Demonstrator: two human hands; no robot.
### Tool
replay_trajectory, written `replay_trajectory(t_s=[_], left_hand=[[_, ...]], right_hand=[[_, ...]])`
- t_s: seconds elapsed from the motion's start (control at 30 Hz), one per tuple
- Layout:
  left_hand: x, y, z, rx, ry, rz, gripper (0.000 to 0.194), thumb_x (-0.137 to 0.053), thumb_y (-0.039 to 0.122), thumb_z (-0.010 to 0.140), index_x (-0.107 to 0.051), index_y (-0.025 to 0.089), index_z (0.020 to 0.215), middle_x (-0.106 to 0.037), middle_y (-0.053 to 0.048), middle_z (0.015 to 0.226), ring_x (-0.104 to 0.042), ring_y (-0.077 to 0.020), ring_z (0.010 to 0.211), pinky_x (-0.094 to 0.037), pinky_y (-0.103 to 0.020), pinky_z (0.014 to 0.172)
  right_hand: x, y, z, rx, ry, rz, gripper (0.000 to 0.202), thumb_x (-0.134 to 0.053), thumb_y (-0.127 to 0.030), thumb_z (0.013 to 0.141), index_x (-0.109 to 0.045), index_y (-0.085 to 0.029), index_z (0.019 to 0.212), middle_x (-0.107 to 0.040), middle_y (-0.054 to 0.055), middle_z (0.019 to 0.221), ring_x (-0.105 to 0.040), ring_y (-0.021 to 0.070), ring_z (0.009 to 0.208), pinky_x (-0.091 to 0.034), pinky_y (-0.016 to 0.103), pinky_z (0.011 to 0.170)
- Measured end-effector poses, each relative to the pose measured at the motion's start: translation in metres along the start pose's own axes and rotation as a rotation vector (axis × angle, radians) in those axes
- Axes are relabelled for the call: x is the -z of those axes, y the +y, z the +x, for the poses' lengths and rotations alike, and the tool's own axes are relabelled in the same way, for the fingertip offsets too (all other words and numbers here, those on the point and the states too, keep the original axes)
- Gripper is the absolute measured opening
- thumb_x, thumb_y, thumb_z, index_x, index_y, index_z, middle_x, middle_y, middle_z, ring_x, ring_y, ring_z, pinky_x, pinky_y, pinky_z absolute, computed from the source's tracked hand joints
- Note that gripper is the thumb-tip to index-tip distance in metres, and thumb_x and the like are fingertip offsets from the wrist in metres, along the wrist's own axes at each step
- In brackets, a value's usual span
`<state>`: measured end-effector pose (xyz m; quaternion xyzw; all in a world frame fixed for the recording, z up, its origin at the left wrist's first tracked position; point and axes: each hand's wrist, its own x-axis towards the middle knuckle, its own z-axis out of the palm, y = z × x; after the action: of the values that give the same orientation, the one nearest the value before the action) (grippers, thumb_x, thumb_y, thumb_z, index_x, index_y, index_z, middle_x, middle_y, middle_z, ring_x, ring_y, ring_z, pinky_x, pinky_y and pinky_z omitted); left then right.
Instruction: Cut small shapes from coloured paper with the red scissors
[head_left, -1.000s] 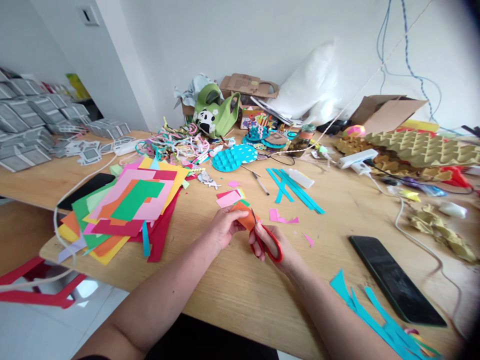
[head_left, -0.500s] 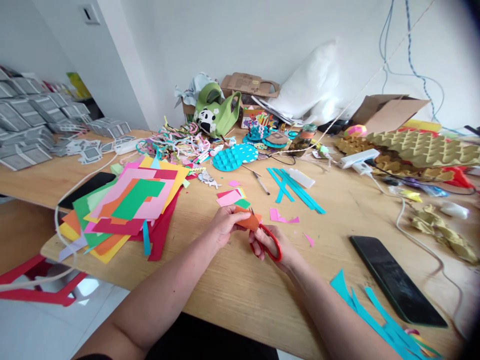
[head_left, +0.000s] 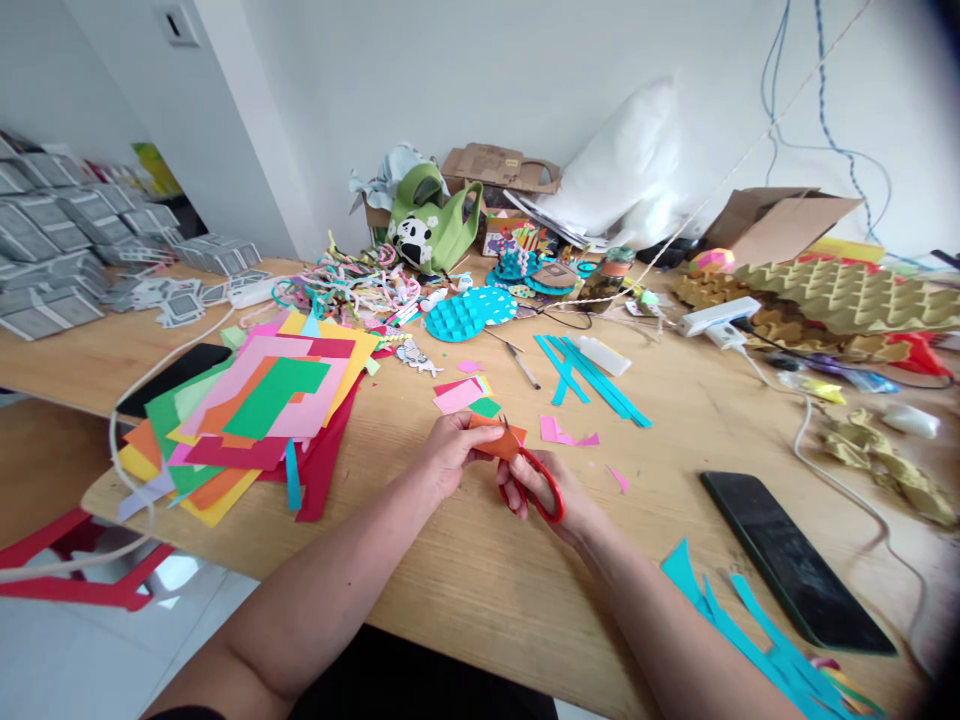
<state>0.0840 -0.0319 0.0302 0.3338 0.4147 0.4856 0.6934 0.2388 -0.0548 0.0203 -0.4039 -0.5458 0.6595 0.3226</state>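
Observation:
Near the middle of the table, my left hand (head_left: 452, 450) pinches a small piece of orange paper (head_left: 491, 436). My right hand (head_left: 541, 490) is closed around the red handles of a pair of scissors (head_left: 556, 492), whose blades lie at the orange paper. Just beyond my left hand are small pink, red and green paper pieces (head_left: 456, 396). Pink scraps (head_left: 559, 432) lie beyond my right hand. Further off are several blue paper strips (head_left: 600, 378) and a pen (head_left: 523, 366).
A stack of coloured paper (head_left: 262, 400) lies at the left, over a dark phone (head_left: 172, 378). Another phone (head_left: 795, 560) and blue strips (head_left: 750, 640) are at the right. Blue round pieces (head_left: 457, 318), a green panda bag (head_left: 431, 235) and egg trays (head_left: 840, 295) stand further back.
The orange paper has shifted slightly, and its right part now shows spread on both sides of the scissor blades. Both hands stay almost where they were.

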Motion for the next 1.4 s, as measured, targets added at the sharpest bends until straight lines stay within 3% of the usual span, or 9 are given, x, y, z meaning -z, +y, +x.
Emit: replay_trajectory(t_s=[0.4, 0.6, 1.03, 1.4], left_hand=[[-0.0005, 0.0003, 0.0003, 0.016, 0.002, -0.024, 0.026, -0.08, 0.028, 0.054, -0.066, 0.011, 0.069, -0.064, -0.005, 0.069, -0.057, -0.014, 0.066, -0.041, -0.027, 0.062], [-0.001, 0.0037, -0.0001, 0.081, -0.07, -0.092, 0.025, -0.08, 0.027, 0.054, -0.066, 0.01, 0.066, -0.062, -0.005, 0.065, -0.054, -0.012, 0.06, -0.038, -0.025, 0.058], [-0.0001, 0.0014, 0.0018, 0.118, -0.075, -0.145, 0.026, -0.082, 0.025, 0.053, -0.067, 0.01, 0.067, -0.064, -0.005, 0.068, -0.052, -0.0092, 0.058, -0.035, -0.022, 0.053], [-0.0048, 0.0038, -0.0035, 0.036, -0.066, -0.049, 0.029, -0.08, 0.032, 0.054, -0.062, 0.012, 0.066, -0.062, -0.002, 0.063, -0.053, -0.0104, 0.055, -0.037, -0.025, 0.057]], right_hand=[[-0.001, -0.0004, -0.0001, -0.007, 0.031, -0.023, 0.055, -0.056, -0.069, 0.074, -0.057, -0.015, 0.07, -0.052, -0.002, 0.044, -0.044, 0.0085, 0.036, -0.029, 0.021, 0.038], [0.0002, -0.0002, -0.0003, 0.002, -0.021, 0.058, 0.056, -0.054, -0.069, 0.076, -0.059, -0.014, 0.073, -0.053, -0.001, 0.046, -0.046, 0.0096, 0.038, -0.033, 0.021, 0.038], [-0.0021, -0.004, -0.0017, -0.043, -0.034, 0.16, 0.059, -0.052, -0.072, 0.075, -0.061, -0.014, 0.07, -0.051, -0.002, 0.042, -0.043, 0.0086, 0.034, -0.032, 0.022, 0.039], [-0.0019, -0.0034, -0.0008, -0.004, -0.006, 0.071, 0.056, -0.055, -0.07, 0.075, -0.059, -0.014, 0.071, -0.052, -0.001, 0.044, -0.045, 0.0092, 0.037, -0.033, 0.021, 0.038]])
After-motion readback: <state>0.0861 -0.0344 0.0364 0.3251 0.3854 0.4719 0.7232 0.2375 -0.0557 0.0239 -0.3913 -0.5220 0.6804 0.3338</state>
